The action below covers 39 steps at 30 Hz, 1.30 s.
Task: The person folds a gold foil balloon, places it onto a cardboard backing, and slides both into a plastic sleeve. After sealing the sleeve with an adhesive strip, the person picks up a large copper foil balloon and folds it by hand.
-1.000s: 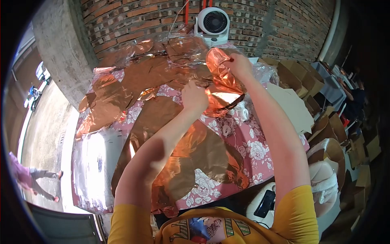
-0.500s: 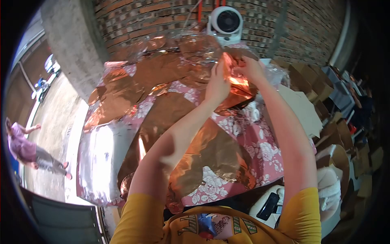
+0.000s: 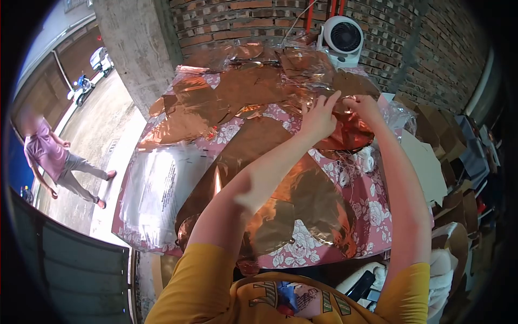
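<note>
My left hand [image 3: 320, 117] is open, its fingers spread over the far right part of the table, above a copper-coloured foil balloon [image 3: 349, 132] lying flat. My right hand [image 3: 365, 109] is closed, thumb and fingers pinched at the upper edge of that foil balloon. A larger flat copper foil piece [image 3: 248, 146] lies under my left forearm, reaching toward the table's near edge. More copper foil pieces [image 3: 245, 86] lie spread and overlapping at the back. White string [image 3: 367, 159] sits just below the foil balloon under my hands.
A pink flowered tablecloth [image 3: 372, 213] covers the table. Clear plastic bags [image 3: 156, 183] are stacked at the left. A white fan [image 3: 342, 40] stands by the brick wall. Cardboard [image 3: 426, 167] lies at the right, a phone [image 3: 360, 286] near my lap. A person [image 3: 51, 151] walks outside at the left.
My left hand has come off the foil, its fingers now spread. The raised, crumpled foil has come down flatter, my right hand still at its edge. The view has shifted; the person outside has moved.
</note>
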Each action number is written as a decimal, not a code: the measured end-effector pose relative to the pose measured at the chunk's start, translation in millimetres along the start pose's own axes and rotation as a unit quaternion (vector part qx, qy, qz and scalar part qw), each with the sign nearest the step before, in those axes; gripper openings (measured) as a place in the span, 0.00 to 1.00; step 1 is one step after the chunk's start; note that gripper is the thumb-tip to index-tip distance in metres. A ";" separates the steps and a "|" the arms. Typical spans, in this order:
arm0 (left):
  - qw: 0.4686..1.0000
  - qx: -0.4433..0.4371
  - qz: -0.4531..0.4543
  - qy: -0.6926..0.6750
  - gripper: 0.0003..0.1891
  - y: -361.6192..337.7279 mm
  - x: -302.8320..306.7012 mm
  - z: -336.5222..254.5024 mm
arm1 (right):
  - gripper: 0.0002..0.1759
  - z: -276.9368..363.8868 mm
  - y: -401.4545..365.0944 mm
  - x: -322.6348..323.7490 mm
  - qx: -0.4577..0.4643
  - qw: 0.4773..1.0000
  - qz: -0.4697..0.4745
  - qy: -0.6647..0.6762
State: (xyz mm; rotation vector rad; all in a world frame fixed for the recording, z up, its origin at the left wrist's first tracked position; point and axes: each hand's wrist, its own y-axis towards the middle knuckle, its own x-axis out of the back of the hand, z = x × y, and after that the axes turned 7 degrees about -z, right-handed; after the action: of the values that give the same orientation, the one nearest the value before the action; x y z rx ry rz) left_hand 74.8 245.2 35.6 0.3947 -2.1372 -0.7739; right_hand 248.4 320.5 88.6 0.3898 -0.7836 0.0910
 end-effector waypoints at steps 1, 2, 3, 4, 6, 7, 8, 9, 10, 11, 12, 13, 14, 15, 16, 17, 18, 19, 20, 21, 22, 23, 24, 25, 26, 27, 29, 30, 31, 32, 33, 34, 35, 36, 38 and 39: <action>0.999 -0.008 -0.006 0.039 0.36 -1.8 0.8 0.7 | 0.16 -5.6 3.7 0.4 0.009 1.000 -0.025 0.004; 0.997 -0.018 -0.010 0.075 0.34 -3.5 -1.1 -0.3 | 0.16 -9.4 5.4 1.5 0.015 0.998 -0.053 0.006; 0.997 -0.031 -0.028 0.062 0.32 -6.2 -1.6 1.3 | 0.17 -12.2 9.8 -1.7 -0.007 0.996 -0.062 0.060; 0.997 -0.046 -0.046 0.046 0.31 -7.8 -1.1 4.6 | 0.18 -18.0 13.3 3.3 -0.010 0.997 -0.069 0.017; 0.998 -0.046 -0.037 0.022 0.32 -10.1 2.4 6.9 | 0.18 -11.0 8.6 8.4 -0.004 0.997 -0.081 -0.016; 0.998 -0.040 -0.042 0.015 0.32 -11.7 3.4 7.3 | 0.18 -10.9 7.5 9.6 -0.005 0.996 -0.085 -0.018; 0.996 -0.054 -0.070 0.033 0.32 -14.4 3.5 7.0 | 0.18 -9.4 6.6 8.5 -0.003 0.994 -0.107 -0.004; 0.995 -0.056 -0.071 0.033 0.32 -14.5 3.9 7.1 | 0.18 -7.1 6.1 9.2 0.000 0.992 -0.128 0.010; 0.992 -0.076 -0.098 -0.001 0.30 -12.3 3.5 6.4 | 0.19 -10.3 10.5 9.5 -0.010 0.993 -0.114 0.028; 0.987 -0.095 -0.122 -0.037 0.29 -10.9 1.4 4.6 | 0.19 -9.4 9.1 11.5 -0.001 0.991 -0.132 0.003; 0.978 -0.135 -0.141 -0.076 0.19 -8.2 0.2 -0.1 | 0.19 -1.3 3.6 13.8 0.007 0.988 -0.150 -0.022; 0.985 -0.154 -0.061 -0.055 0.16 -1.4 -1.1 -0.7 | 0.20 6.2 -2.3 19.9 -0.015 0.991 -0.133 0.003; 0.984 -0.173 0.018 -0.033 0.14 6.8 -0.6 -4.2 | 0.20 9.0 -5.8 21.1 -0.004 0.988 -0.154 -0.003; 0.992 -0.091 0.087 -0.011 0.15 9.1 -4.5 -17.1 | 0.20 13.1 -7.9 23.2 0.009 0.985 -0.175 -0.009; 0.985 -0.100 0.137 0.039 0.16 13.1 -9.6 -25.4 | 0.19 17.4 -9.6 27.9 -0.042 0.987 -0.156 0.022; 0.973 -0.106 0.186 0.090 0.17 16.4 -18.2 -29.2 | 0.19 9.6 -1.5 30.0 -0.040 0.986 -0.160 0.018; 0.961 -0.117 0.215 0.129 0.19 16.4 -32.4 -26.9 | 0.19 -2.3 9.6 28.2 -0.015 0.986 -0.160 0.052; 0.962 -0.119 0.213 0.125 0.19 14.3 -45.9 -23.7 | 0.18 -15.7 18.9 28.7 0.011 0.983 -0.160 0.085; 0.972 -0.107 0.193 0.087 0.21 13.1 -58.1 -20.8 | 0.17 -9.3 16.1 32.4 0.006 0.976 -0.184 0.115; 0.979 -0.094 0.175 0.048 0.24 12.9 -62.6 -23.7 | 0.16 2.7 9.3 44.0 0.010 0.974 -0.183 0.137; 0.971 -0.045 0.228 0.061 0.27 17.8 -67.6 -26.3 | 0.15 14.8 2.6 54.3 0.013 0.971 -0.180 0.158; 0.971 -0.045 0.229 0.058 0.27 21.3 -72.1 -24.9 | 0.14 11.0 8.9 61.5 0.012 0.966 -0.177 0.191; 0.972 -0.062 0.210 0.082 0.26 22.6 -78.2 -22.1 | 0.14 7.6 14.7 73.4 0.021 0.969 -0.177 0.171; 0.973 -0.077 0.193 0.105 0.26 23.0 -84.4 -19.1 | 0.13 4.5 20.3 85.7 0.030 0.972 -0.176 0.152; 0.975 -0.047 0.197 0.088 0.25 24.9 -82.4 -21.6 | 0.13 6.6 23.3 95.8 0.046 0.967 -0.182 0.173; 0.976 -0.045 0.197 0.086 0.25 28.1 -79.1 -24.8 | 0.14 13.1 23.3 106.5 0.037 0.958 -0.189 0.211; 0.973 0.007 0.214 0.082 0.27 34.3 -75.1 -31.2 | 0.15 30.1 21.8 124.6 0.015 0.938 -0.214 0.273; 0.974 0.004 0.212 0.080 0.27 35.8 -76.9 -32.0 | 0.14 27.2 31.2 137.5 0.024 0.942 -0.203 0.268; 0.974 0.016 0.208 0.086 0.28 35.6 -78.7 -32.4 | 0.14 23.1 38.5 150.4 0.032 0.945 -0.192 0.262; 0.974 0.027 0.205 0.093 0.30 35.9 -80.9 -32.5 | 0.13 38.1 29.0 157.0 0.020 0.934 -0.209 0.288; 0.967 0.045 0.227 0.105 0.32 38.8 -82.6 -33.6 | 0.12 44.1 26.9 168.3 0.026 0.934 -0.214 0.285; 0.967 0.043 0.229 0.105 0.32 40.5 -84.6 -34.3 | 0.11 49.5 25.1 176.5 0.030 0.933 -0.218 0.284; 0.967 0.043 0.223 0.114 0.32 41.6 -89.9 -32.0 | 0.09 48.1 27.5 187.3 0.061 0.928 -0.218 0.295; 0.967 0.044 0.216 0.124 0.33 42.4 -92.5 -30.6 | 0.09 51.6 29.4 196.1 0.050 0.912 -0.223 0.341; 0.974 0.053 0.201 0.087 0.35 44.6 -94.3 -24.5 | 0.08 58.0 27.2 217.9 0.057 0.895 -0.269 0.352; 0.976 0.060 0.198 0.062 0.36 45.7 -95.0 -21.9 | 0.09 30.7 55.0 255.3 0.056 0.909 -0.211 0.356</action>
State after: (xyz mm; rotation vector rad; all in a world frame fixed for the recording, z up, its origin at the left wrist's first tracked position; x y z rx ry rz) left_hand 150.3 320.3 19.7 0.0685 -2.0584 -0.3828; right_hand 396.5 343.6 304.7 0.5810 0.0402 -0.1276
